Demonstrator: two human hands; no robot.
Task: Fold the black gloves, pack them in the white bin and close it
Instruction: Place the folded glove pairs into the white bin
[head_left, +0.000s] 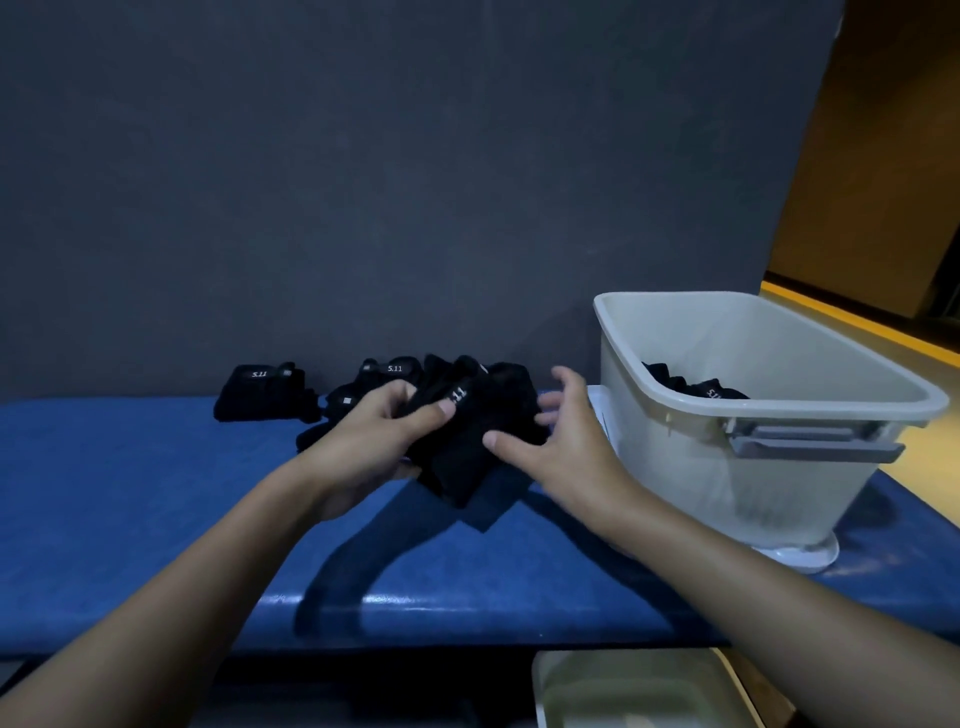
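while our left hand (379, 431) gripped a black glove (467, 457) above the blue padded table (130, 493), thumb on top beside its white 5.11 label and fingers curled beneath, our right hand (563, 441) lay loose at the glove's right edge, thumb touching the cloth, fingers spread and clasping nothing. the held glove hid part of a heap of more gloves (387, 371) just behind it by the dark grey wall (363, 182), and one folded glove (260, 397) sat apart further left. to our right stood the open-topped white bin (701, 499) on a flat white piece (810, 558), a grey latch (810, 441) on its near side and a packed glove (696, 387) inside, half hidden by the rim. a pale tray (634, 691) showed below the table's edge.
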